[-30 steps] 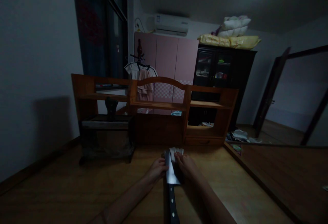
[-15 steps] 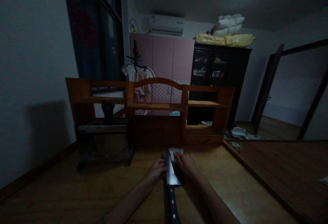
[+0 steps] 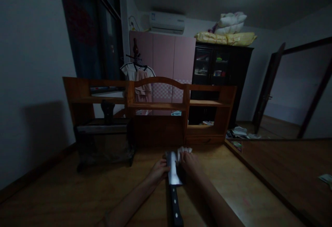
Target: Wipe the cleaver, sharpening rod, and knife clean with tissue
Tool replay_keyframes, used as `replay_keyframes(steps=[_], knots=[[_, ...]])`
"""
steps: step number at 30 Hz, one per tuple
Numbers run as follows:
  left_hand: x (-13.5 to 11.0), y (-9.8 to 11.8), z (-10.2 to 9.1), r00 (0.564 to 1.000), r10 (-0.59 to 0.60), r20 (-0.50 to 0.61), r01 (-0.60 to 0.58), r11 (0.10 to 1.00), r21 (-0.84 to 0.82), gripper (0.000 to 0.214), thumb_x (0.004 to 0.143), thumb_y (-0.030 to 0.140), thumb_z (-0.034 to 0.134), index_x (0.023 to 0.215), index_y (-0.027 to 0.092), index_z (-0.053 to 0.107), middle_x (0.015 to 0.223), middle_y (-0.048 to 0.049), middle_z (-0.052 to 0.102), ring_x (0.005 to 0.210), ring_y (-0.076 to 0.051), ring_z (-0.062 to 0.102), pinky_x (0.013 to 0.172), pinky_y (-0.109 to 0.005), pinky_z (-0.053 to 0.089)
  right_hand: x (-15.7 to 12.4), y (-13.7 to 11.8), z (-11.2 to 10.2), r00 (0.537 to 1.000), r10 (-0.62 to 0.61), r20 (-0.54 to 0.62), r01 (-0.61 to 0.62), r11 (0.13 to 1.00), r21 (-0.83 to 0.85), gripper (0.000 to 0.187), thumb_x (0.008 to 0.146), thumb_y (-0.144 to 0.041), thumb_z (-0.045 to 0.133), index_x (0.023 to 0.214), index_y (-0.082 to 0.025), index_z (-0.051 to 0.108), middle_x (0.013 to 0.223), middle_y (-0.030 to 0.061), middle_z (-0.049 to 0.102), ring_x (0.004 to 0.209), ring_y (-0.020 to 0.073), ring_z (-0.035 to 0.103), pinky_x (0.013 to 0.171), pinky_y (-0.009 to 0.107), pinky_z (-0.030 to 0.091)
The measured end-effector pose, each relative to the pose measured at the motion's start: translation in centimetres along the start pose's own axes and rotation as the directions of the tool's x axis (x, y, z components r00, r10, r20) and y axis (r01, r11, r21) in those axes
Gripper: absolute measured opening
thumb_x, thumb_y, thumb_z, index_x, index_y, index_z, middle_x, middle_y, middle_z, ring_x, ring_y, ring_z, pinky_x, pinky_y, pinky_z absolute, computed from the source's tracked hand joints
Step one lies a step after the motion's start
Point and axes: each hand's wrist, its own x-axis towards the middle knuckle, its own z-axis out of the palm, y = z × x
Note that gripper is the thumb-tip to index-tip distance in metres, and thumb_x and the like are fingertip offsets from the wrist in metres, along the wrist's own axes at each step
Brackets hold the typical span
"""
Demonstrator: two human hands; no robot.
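A kitchen knife with a broad steel blade and a black riveted handle points away from me over the wooden surface, its handle nearest me. My left hand grips the blade along its left side, thumb on the flat. My right hand is closed on a crumpled white tissue at the blade's right edge, near the far end. Whether the tissue touches the steel right now I cannot tell. The underside of the blade is hidden.
A wooden shelf unit stands across the far side of the surface. At left is a dark-framed, see-through box with a black knob on top. A raised wooden edge runs along the right. The room is dim.
My right hand has moved slightly right with the tissue, from over the blade to its right edge, baring more steel. My left hand keeps its hold. The view has shifted a little.
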Motion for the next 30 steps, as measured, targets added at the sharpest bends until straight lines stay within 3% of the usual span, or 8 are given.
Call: replay_keyframes(steps=[4, 7, 10, 17, 20, 23, 25, 30], knots=[[-0.7, 0.9, 0.1, 0.997, 0.001, 0.081, 0.004, 0.998, -0.056, 0.041, 0.049, 0.014, 0.080, 0.085, 0.013, 0.060, 0.083, -0.0073, 0.067, 0.075, -0.020, 0.065, 0.071, -0.030, 0.048, -0.9, -1.2, -0.7, 0.972, -0.237, 0.000, 0.235, 0.963, 0.130, 0.044, 0.100, -0.027, 0.022, 0.131, -0.019, 0.053, 0.130, 0.0116, 0.057, 0.111, 0.0245, 0.059, 0.092, 0.032, 0.042], [-1.1, 1.5, 0.4, 0.991, 0.012, 0.133, 0.000, 0.996, -0.089, 0.039, 0.048, 0.009, 0.077, 0.085, 0.011, 0.065, 0.087, -0.0094, 0.069, 0.081, -0.024, 0.065, 0.075, -0.031, 0.048, -1.5, -2.6, -0.3, 0.942, -0.336, 0.018, 0.322, 0.913, 0.250, 0.044, 0.101, -0.033, 0.022, 0.131, -0.024, 0.052, 0.131, 0.0060, 0.057, 0.115, 0.0218, 0.056, 0.095, 0.029, 0.040], [-1.3, 1.7, 0.6, 0.990, 0.025, 0.138, -0.009, 0.993, -0.119, 0.044, 0.044, 0.001, 0.073, 0.087, 0.012, 0.067, 0.087, -0.0072, 0.070, 0.082, -0.022, 0.065, 0.076, -0.027, 0.048, -1.4, -3.1, 0.3, 0.948, -0.311, 0.068, 0.286, 0.924, 0.253, 0.046, 0.101, -0.038, 0.022, 0.126, -0.024, 0.056, 0.124, 0.0064, 0.062, 0.108, 0.0208, 0.061, 0.091, 0.027, 0.042], [-1.6, 1.8, 0.8, 0.996, -0.011, 0.091, 0.025, 0.987, -0.158, 0.048, 0.046, -0.005, 0.072, 0.091, 0.011, 0.067, 0.087, -0.0094, 0.071, 0.077, -0.023, 0.066, 0.071, -0.029, 0.048, -0.4, -0.4, 0.2, 0.995, -0.040, 0.091, 0.041, 0.999, -0.003, 0.043, 0.100, -0.035, 0.025, 0.107, -0.017, 0.064, 0.102, 0.0134, 0.069, 0.097, 0.0239, 0.064, 0.080, 0.029, 0.043], [-1.6, 1.8, 0.8, 0.998, -0.034, 0.060, 0.045, 0.979, -0.201, 0.038, 0.053, -0.002, 0.071, 0.089, 0.010, 0.066, 0.082, -0.0083, 0.070, 0.070, -0.019, 0.065, 0.066, -0.026, 0.047, -0.8, -1.1, -0.5, 0.992, -0.109, 0.060, 0.105, 0.992, 0.069, 0.045, 0.100, -0.038, 0.022, 0.115, -0.020, 0.061, 0.107, 0.0112, 0.068, 0.099, 0.0231, 0.064, 0.083, 0.029, 0.043], [-1.5, 2.2, 0.8, 0.997, -0.070, 0.012, 0.070, 0.958, -0.278, 0.014, 0.070, 0.011, 0.065, 0.085, 0.011, 0.064, 0.076, -0.0072, 0.068, 0.065, -0.016, 0.064, 0.064, -0.024, 0.047, -1.5, -2.8, -1.1, 0.965, -0.252, 0.066, 0.235, 0.951, 0.200, 0.046, 0.100, -0.040, 0.021, 0.123, -0.024, 0.058, 0.119, 0.0083, 0.065, 0.106, 0.0219, 0.062, 0.087, 0.028, 0.042], [-1.5, 2.6, 0.8, 0.996, -0.092, -0.001, 0.087, 0.938, -0.337, 0.012, 0.079, 0.019, 0.057, 0.087, 0.011, 0.062, 0.078, -0.0077, 0.068, 0.067, -0.016, 0.064, 0.067, -0.025, 0.048, -1.8, -3.7, -1.1, 0.952, -0.293, 0.089, 0.265, 0.934, 0.239, 0.047, 0.100, -0.041, 0.020, 0.126, -0.025, 0.057, 0.119, 0.0081, 0.065, 0.107, 0.0218, 0.061, 0.087, 0.027, 0.042], [-1.8, 3.7, 0.8, 0.981, -0.193, 0.028, 0.189, 0.906, -0.380, 0.023, 0.087, 0.032, 0.048, 0.091, 0.011, 0.057, 0.076, -0.0093, 0.065, 0.062, -0.018, 0.063, 0.061, -0.028, 0.050, -1.1, -2.2, -0.4, 0.965, -0.215, 0.150, 0.204, 0.975, 0.085, 0.045, 0.100, -0.039, 0.023, 0.120, -0.021, 0.060, 0.104, 0.0098, 0.070, 0.098, 0.0209, 0.064, 0.080, 0.026, 0.043]])
